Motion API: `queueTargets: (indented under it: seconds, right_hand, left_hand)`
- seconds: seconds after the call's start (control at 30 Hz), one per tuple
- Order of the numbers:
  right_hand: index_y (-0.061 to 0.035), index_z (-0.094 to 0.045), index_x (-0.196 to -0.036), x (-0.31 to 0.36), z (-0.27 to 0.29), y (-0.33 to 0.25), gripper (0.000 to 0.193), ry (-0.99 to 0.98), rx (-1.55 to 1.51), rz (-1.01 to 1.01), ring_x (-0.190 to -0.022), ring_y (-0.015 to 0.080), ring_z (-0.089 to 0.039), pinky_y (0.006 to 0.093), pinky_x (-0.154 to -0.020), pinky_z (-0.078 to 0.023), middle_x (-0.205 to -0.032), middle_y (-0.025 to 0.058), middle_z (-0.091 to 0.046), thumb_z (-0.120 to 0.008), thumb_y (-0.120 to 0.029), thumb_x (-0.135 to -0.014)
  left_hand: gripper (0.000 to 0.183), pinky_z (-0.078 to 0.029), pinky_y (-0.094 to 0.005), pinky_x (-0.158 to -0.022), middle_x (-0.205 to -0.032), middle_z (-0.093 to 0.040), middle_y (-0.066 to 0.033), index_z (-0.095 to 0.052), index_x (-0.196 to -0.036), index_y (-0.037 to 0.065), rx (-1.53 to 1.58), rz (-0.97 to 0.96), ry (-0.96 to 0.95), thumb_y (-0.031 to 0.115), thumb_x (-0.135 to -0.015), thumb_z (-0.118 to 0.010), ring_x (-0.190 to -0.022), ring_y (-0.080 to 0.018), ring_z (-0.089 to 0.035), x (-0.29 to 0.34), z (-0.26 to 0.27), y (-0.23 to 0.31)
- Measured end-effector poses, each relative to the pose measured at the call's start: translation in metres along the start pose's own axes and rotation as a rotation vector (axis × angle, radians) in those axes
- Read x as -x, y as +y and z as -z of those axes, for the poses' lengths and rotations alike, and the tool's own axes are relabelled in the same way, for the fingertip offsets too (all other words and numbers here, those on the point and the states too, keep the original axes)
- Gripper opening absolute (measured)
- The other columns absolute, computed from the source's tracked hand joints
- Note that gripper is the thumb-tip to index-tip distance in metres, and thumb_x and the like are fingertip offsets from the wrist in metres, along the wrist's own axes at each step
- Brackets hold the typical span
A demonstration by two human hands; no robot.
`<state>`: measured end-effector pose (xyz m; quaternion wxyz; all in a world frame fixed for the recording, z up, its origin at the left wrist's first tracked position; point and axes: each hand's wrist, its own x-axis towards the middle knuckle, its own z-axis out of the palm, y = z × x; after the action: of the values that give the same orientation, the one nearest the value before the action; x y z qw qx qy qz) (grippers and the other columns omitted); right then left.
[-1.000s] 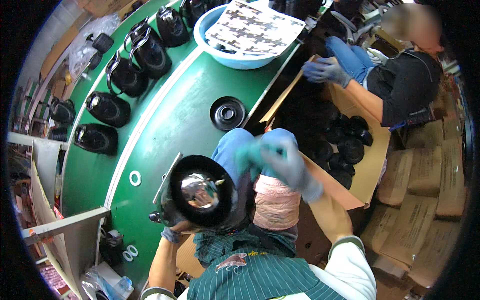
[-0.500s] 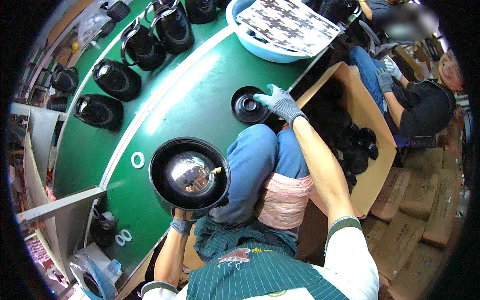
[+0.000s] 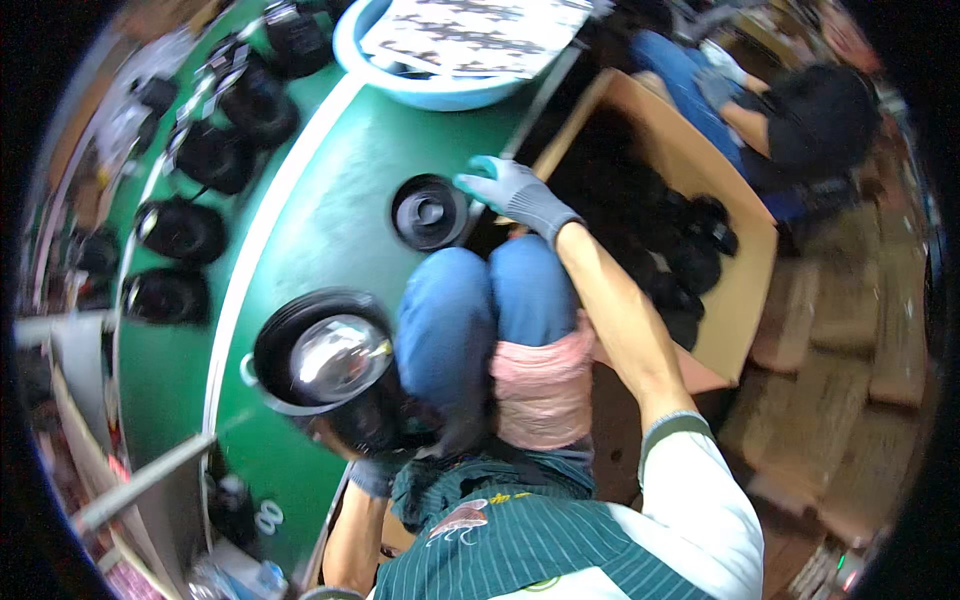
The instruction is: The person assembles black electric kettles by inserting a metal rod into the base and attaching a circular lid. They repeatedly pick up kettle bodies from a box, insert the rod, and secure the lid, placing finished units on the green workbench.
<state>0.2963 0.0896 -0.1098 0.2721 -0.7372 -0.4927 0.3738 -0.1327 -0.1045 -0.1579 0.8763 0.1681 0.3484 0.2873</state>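
Observation:
Low at the left, my left hand (image 3: 372,476), in a grey glove, holds a black jug body (image 3: 368,415) from below, with its fingers mostly hidden. The jug body is tilted, its wide round opening facing up, and a shiny metal dome (image 3: 342,358) shows inside. My right hand (image 3: 508,190), in a grey glove with teal fingertips, is just right of a round black base part (image 3: 430,212) lying on the green table. Its fingers are apart and hold nothing. A white ring (image 3: 248,370) shows partly at the jug body's left edge.
Several black jugs (image 3: 180,230) stand along the table's far left. A light blue basin (image 3: 440,93) with a patterned sheet is at the back. Right of my knees, a cardboard box (image 3: 745,260) holds black parts. A co-worker (image 3: 810,125) sits beyond it.
My right hand has let go of the round black base part and drawn slightly right of it. The jug body in my left hand has tilted. The whole view has shifted, with blur.

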Motion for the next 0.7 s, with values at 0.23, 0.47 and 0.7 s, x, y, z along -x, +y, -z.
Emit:
queueTargets:
  seconds: [0.23,0.47,0.7]
  right_hand:
    - [-0.0105,-0.077,-0.106,0.092,0.129,0.164,0.036,0.699,-0.446,-0.200,-0.071,0.0122,-0.061,0.0326,-0.069,-0.050,-0.081,0.0026,-0.070,-0.067,-0.044,-0.095]
    - [-0.0070,-0.035,-0.158,0.086,0.088,0.342,0.088,0.017,0.124,-1.015,-0.148,0.0359,-0.037,0.0473,-0.119,-0.037,-0.163,0.0188,-0.034,-0.066,-0.054,-0.090]
    - [0.0039,-0.015,-0.160,0.018,0.056,0.416,0.112,0.231,0.163,-1.145,-0.149,0.0423,-0.032,0.0475,-0.123,-0.027,-0.162,0.0259,-0.031,-0.078,-0.050,-0.084]
  left_hand:
    - [0.042,-0.050,-0.0432,-0.095,-0.126,-0.059,-0.0130,-0.046,-0.144,0.006,-0.249,-0.030,-0.058,0.022,-0.105,-0.051,-0.108,-0.0263,-0.058,0.018,0.005,0.003]
    - [0.046,-0.049,-0.0433,-0.098,-0.130,-0.058,-0.0131,-0.045,-0.145,0.007,-0.371,0.170,0.246,0.020,-0.103,-0.055,-0.113,-0.0262,-0.057,-0.008,-0.001,0.017]
    - [0.050,-0.048,-0.0433,-0.101,-0.134,-0.057,-0.0132,-0.045,-0.147,0.007,-0.393,0.261,0.405,0.018,-0.100,-0.059,-0.117,-0.0261,-0.057,0.000,-0.016,0.039]
